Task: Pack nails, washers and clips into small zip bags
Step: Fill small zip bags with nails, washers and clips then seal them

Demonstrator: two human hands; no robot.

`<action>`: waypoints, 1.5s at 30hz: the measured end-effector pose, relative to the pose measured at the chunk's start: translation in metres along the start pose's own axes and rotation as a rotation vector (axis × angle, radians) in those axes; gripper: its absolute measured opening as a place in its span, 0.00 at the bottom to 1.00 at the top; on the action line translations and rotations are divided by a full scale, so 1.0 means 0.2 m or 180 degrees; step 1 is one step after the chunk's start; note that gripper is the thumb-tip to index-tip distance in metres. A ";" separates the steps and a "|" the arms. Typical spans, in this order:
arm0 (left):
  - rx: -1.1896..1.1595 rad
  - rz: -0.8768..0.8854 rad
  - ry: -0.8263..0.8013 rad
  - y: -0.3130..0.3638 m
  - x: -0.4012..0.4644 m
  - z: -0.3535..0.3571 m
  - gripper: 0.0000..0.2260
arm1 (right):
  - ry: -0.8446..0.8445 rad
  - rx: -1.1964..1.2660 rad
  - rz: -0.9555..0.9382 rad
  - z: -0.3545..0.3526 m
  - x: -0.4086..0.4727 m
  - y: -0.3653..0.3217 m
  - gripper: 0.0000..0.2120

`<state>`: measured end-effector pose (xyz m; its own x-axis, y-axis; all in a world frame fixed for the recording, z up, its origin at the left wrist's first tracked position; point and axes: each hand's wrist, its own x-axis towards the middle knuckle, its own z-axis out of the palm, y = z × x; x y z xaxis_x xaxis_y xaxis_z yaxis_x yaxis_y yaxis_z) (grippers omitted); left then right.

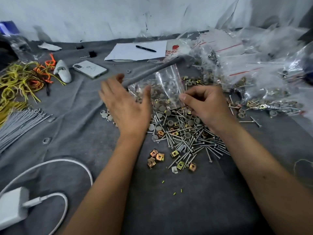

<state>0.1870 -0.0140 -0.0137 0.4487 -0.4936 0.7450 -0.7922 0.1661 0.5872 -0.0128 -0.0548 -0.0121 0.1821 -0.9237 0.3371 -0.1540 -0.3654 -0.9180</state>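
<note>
From the head camera, the right hand (205, 103) has its fingers curled and pinches the lower right edge of a small clear plastic zip bag with a red strip (166, 87), thumb and forefinger meeting on the plastic. The bag stands raised above the table and looks empty. The left hand (125, 106) is spread open, fingers straight and slightly apart, palm turned toward the bag; it holds nothing, and whether its fingertips touch the bag's left side I cannot tell. Both forearms reach in from the bottom edge, the wrists lifted off the cloth.

Beneath and just in front of the hands lies a loose heap of silver nails (191, 141), mixed with round grey washers (170, 123). Brass-coloured square clips (158, 156) lie scattered at the heap's near edge. All rest on a dark grey cloth (84, 119). A pile of clear filled bags (264, 82) sits to the right.
</note>
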 end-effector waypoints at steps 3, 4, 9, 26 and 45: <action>-0.0733 -0.0067 -0.0723 0.08 -0.04 0.04 0.14 | 0.0018 -0.0524 -0.0327 0.04 -0.02 -0.02 0.05; -0.0990 -0.0172 -0.1047 0.10 -0.06 0.05 0.12 | 0.0028 -0.0653 -0.0419 0.05 -0.03 -0.02 0.05; -0.1221 -0.0499 -0.1324 0.10 -0.09 0.10 0.12 | -0.0046 -0.1383 -0.0916 0.08 -0.04 -0.04 0.07; -0.2641 -0.1414 -0.2077 0.10 -0.05 0.07 0.08 | -0.0445 -0.1000 -0.1065 0.08 -0.03 -0.01 0.14; -0.2591 -0.1478 -0.2099 0.08 -0.02 0.08 0.04 | -0.0461 -0.0781 -0.0634 0.09 -0.05 -0.04 0.14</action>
<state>0.1665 -0.0222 -0.0132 0.1333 -0.9633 0.2329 0.0038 0.2355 0.9719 0.0038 -0.0397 -0.0112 0.3654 -0.8118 0.4555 -0.3273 -0.5701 -0.7535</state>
